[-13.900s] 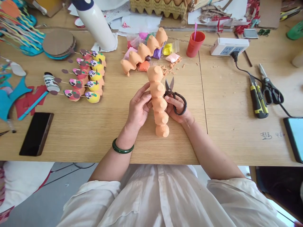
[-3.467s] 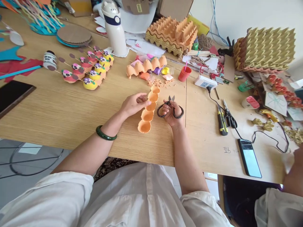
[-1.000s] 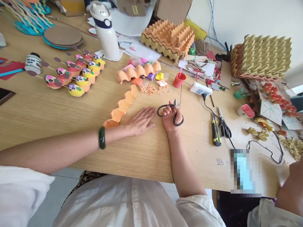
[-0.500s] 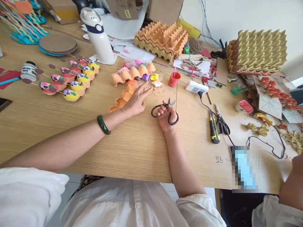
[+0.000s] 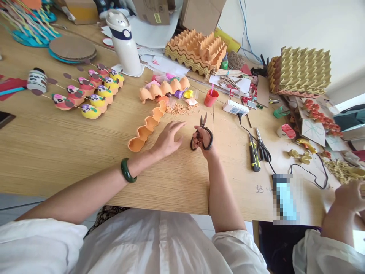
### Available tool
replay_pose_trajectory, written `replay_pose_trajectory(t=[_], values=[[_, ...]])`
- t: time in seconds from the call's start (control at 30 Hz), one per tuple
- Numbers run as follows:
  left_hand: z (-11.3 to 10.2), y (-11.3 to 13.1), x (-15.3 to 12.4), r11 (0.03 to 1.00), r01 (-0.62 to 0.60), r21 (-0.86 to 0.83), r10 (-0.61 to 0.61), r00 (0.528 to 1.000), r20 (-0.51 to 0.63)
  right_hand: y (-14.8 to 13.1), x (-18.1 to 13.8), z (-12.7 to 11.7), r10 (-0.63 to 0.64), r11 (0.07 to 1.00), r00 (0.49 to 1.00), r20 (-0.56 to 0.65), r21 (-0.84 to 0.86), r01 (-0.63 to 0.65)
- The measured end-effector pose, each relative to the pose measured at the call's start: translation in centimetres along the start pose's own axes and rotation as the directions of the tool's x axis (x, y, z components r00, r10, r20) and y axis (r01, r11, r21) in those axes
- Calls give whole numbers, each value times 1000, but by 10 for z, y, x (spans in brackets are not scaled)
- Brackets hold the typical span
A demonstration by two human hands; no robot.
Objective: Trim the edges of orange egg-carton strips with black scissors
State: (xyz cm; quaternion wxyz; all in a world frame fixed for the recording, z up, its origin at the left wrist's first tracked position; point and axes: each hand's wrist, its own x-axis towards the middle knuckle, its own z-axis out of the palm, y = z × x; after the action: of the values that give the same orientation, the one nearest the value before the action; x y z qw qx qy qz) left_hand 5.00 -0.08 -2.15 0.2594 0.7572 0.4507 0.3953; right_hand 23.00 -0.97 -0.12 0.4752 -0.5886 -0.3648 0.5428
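Note:
My right hand [image 5: 203,141] is closed around the black scissors [image 5: 202,132], blades pointing away from me, wrist resting on the wooden table [image 5: 71,152]. My left hand [image 5: 169,137] hovers just left of it, fingers spread and holding nothing. An orange egg-carton strip [image 5: 148,125] lies cups-up on the table right beside my left hand, apart from it. A second orange carton strip [image 5: 164,89] lies further back, with coloured clay pieces beside it and orange cuttings [image 5: 178,109] in front.
Painted carton figures on sticks [image 5: 91,95] lie at left, a white bottle [image 5: 124,42] behind them. A red cup [image 5: 210,97], power strip [image 5: 235,107], utility knife [image 5: 253,156] and more scissors [image 5: 262,146] sit to the right. A phone [image 5: 285,198] lies near the front edge. Another person's hand [image 5: 349,196] is at far right.
My left hand has pulled back from the far cuttings toward me and now hovers beside the scissors. My right hand has turned the scissors more upright. The orange strip stays where it was laid.

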Motion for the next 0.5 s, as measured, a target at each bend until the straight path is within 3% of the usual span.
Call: replay_pose_trajectory(t=[0.13, 0.23, 0.37, 0.5], values=[[3, -2, -20, 987, 128, -100, -122, 990, 66, -7, -10, -19, -79, 897, 970, -231, -442, -32], [6, -4, -30, 987, 84, -136, -80, 996, 33, -7, -23, -31, -138, 740, 933, -332, -661, -126], [7, 2, -32, 990, 72, -121, -65, 996, 61, -6, -50, -51, -196, 591, 916, -350, -788, -174], [13, 28, -25, 996, -47, -73, 53, 994, 91, -7, -78, -71, -350, 577, 866, -357, -811, -101]])
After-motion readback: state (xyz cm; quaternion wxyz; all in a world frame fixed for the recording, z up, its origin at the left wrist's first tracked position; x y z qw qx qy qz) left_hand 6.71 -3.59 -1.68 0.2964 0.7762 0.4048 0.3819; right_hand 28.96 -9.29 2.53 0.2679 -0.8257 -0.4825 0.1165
